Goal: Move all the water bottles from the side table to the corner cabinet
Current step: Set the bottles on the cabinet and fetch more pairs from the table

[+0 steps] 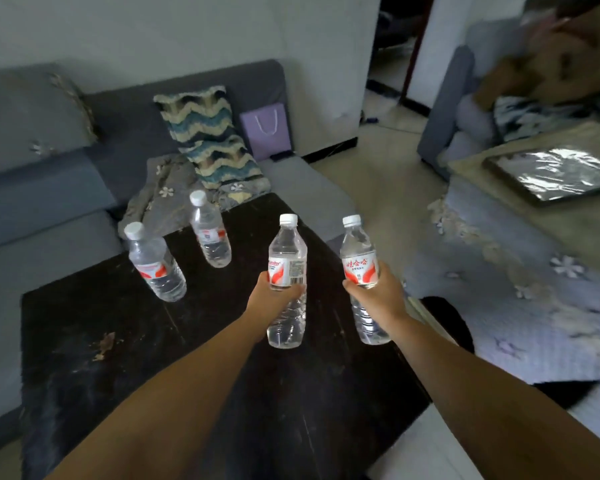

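The left hand [272, 301] is wrapped around the middle of one water bottle [287, 271], and the right hand [378, 294] grasps a second bottle [358, 261] the same way, both upright with white caps on. Whether their bases rest on the dark side table [118, 341] or hang just above it cannot be told. Two more bottles stand loose on the table farther back on the left, the nearer one [155, 263] and the farther one [210, 232] (each with a red-and-white label). Behind the table runs a grey sofa [49, 188] holding a zigzag cushion [208, 136], a crumpled flowered cloth [160, 199] and a purple paper bag [265, 129]. To the right a flowered cover [534, 289] drapes over low furniture, with a shiny framed panel [551, 173] beyond; the far right corner is blurred.
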`<control>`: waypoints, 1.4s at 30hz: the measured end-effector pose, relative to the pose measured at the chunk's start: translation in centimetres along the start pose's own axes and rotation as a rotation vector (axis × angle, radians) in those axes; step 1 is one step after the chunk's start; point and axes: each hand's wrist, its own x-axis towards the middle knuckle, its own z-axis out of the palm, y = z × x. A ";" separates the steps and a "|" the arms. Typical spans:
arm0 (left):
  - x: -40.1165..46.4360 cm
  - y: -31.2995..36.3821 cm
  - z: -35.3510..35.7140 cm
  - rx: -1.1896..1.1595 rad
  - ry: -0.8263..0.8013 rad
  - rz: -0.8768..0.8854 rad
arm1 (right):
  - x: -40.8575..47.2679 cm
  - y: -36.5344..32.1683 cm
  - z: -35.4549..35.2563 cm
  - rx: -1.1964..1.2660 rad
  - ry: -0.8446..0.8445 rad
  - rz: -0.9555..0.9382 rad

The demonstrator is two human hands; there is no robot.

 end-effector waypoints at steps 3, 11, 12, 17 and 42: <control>-1.5 0.8 3.0 0.087 -0.160 0.056 | -2.8 1.6 -3.6 0.012 0.100 0.081; -8.4 2.2 16.9 0.316 -0.564 0.165 | -14.0 9.4 -15.6 0.064 0.406 0.320; -9.1 2.3 17.9 0.329 -0.581 0.172 | -15.0 10.2 -16.5 0.060 0.435 0.318; -18.0 1.2 27.6 0.450 -0.871 0.306 | -26.9 16.1 -24.2 0.094 0.693 0.454; -82.8 -22.7 44.6 1.064 -2.200 0.768 | -95.7 21.4 -25.5 0.301 1.921 1.327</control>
